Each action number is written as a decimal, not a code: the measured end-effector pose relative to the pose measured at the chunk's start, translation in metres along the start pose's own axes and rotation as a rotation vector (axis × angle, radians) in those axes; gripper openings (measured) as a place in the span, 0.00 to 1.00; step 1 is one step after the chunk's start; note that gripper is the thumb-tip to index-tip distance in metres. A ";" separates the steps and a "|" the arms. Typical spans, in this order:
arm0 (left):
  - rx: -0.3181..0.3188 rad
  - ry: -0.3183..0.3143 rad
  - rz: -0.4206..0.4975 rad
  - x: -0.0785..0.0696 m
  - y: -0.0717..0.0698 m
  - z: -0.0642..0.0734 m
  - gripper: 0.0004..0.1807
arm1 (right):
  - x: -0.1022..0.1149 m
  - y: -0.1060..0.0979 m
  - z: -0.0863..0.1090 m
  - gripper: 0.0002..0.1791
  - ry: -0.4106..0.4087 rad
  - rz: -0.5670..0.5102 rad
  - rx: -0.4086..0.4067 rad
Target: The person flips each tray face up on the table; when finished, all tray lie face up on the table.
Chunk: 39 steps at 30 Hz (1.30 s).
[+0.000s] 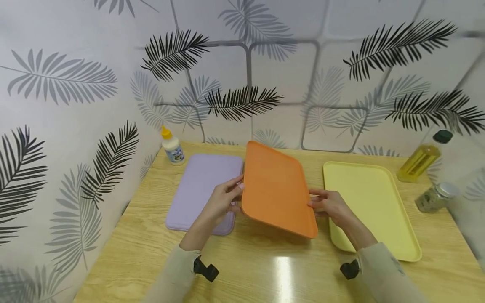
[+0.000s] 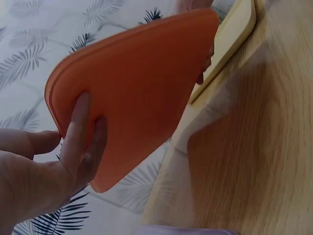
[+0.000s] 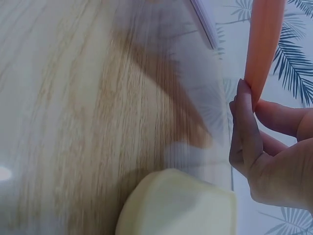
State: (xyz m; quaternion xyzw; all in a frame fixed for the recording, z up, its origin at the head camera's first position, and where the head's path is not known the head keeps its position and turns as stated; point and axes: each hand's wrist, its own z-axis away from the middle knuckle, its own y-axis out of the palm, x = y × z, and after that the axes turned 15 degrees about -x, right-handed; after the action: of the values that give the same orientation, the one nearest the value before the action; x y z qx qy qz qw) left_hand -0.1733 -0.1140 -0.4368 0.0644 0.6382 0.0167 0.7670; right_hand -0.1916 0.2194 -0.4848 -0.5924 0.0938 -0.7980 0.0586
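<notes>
Between both hands an orange tray (image 1: pixel 276 189) is held up off the table, tilted, its inner face toward the head camera. My left hand (image 1: pixel 224 198) pinches its left edge; in the left wrist view the fingers (image 2: pixel 78 127) lie against the tray's underside with the thumb at the rim. The right edge is pinched by my right hand (image 1: pixel 329 204), thumb on one side and fingers on the other in the right wrist view. Under and beside the left hand lies a purple tray (image 1: pixel 204 181). A yellow tray (image 1: pixel 363 198) lies beneath the right wrist.
On the wooden table (image 1: pixel 242 269), a glue bottle (image 1: pixel 173 147) with a yellow cap stands at the back left. An oil bottle (image 1: pixel 420 162) with a dark cap and a small silver-lidded jar (image 1: pixel 435 198) stand at the right edge. A patterned wall covering (image 1: pixel 280 75) rises behind.
</notes>
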 end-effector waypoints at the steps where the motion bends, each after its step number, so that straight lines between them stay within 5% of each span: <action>1: 0.010 -0.018 -0.022 0.001 -0.003 -0.005 0.28 | 0.000 -0.001 0.001 0.33 -0.002 0.002 -0.004; 18: 0.012 -0.224 -0.241 0.035 -0.013 -0.068 0.27 | -0.003 -0.017 0.003 0.33 -0.001 0.000 -0.047; 30: -0.129 -0.142 -0.501 0.039 0.017 -0.095 0.26 | -0.005 -0.015 -0.029 0.33 -0.021 0.114 -0.086; 39: -0.179 -0.041 -0.644 0.041 0.025 -0.102 0.27 | -0.005 -0.007 -0.036 0.33 -0.091 0.263 -0.142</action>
State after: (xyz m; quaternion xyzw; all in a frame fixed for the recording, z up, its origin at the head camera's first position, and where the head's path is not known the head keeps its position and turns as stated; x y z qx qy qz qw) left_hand -0.2645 -0.0766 -0.4923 -0.2078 0.6063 -0.1717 0.7481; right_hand -0.2241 0.2298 -0.4980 -0.6132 0.2241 -0.7472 0.1248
